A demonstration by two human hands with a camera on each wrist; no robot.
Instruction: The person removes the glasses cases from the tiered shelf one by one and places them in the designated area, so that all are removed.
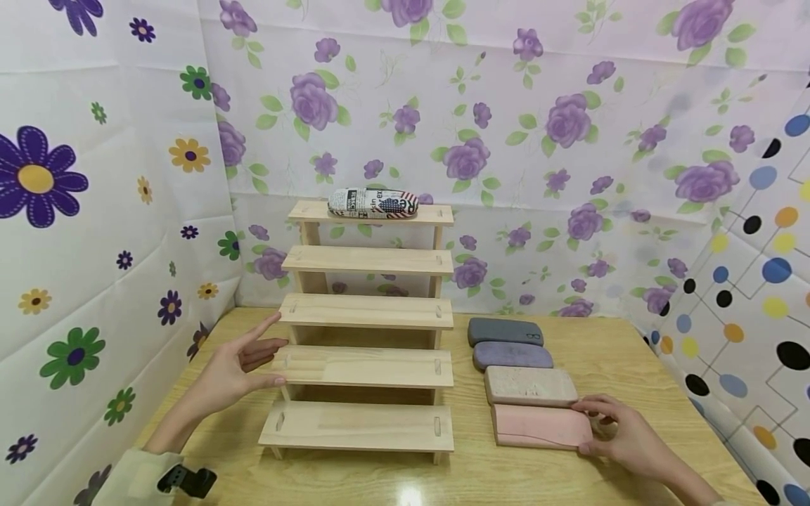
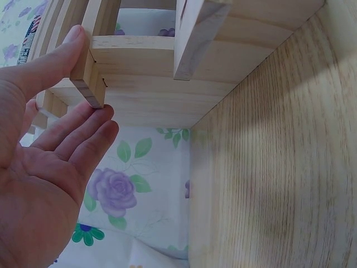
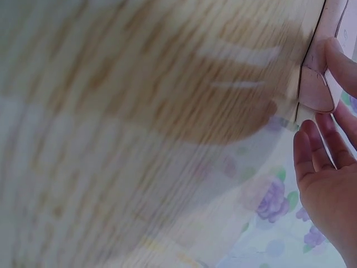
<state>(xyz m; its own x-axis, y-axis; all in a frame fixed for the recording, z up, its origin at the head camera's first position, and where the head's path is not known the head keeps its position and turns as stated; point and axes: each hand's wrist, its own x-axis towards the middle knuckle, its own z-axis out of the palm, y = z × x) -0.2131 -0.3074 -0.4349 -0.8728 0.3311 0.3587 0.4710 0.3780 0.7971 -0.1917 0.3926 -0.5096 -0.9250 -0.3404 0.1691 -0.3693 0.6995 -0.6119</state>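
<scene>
A wooden stepped rack (image 1: 357,425) of several tiers stands on the table, a newspaper-print glasses case (image 1: 373,203) lying on its top tier. At the rack's left side, my left hand (image 1: 230,369) touches the ends of the steps with its thumb and fingers fairly straight; the left wrist view shows this hand (image 2: 50,145) beside one step's end. My right hand (image 1: 623,439) holds the right end of a pink glasses case (image 1: 538,426) between thumb and index finger. In the right wrist view, the thumb lies on the pink case (image 3: 318,89), which is partly cut off.
Behind the pink case lie a beige glasses case (image 1: 530,385), a purple one (image 1: 512,355) and a dark grey one (image 1: 504,331), in a row right of the rack. Flowered cloth (image 1: 380,70) hangs behind the wooden table (image 1: 354,481); patterned cloths flank both sides.
</scene>
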